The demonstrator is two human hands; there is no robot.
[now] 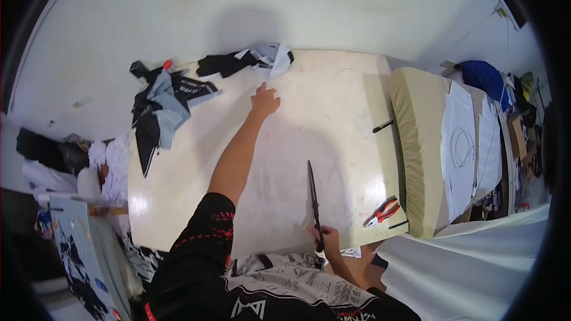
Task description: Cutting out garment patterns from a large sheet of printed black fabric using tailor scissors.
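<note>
My left arm stretches across the pale table (285, 125), and my left hand (265, 102) is just short of a heap of black, grey and white fabric scraps (238, 62) at the far edge. Its fingers are apart and nothing is in them. Close to my body, my right hand (328, 239) grips the handles of long dark scissors (313, 193). The blades look closed and point away from me over the tabletop. To the left of my reaching hand lies a pile of black and grey cloth pieces (169, 107).
Red-handled pliers (382, 211) lie at the near right corner, and a small black tool (382, 126) at the right edge. A beige-covered padded block (410, 148) bearing white sheets (458, 148) borders the table's right side. The far edge meets a white wall (333, 6).
</note>
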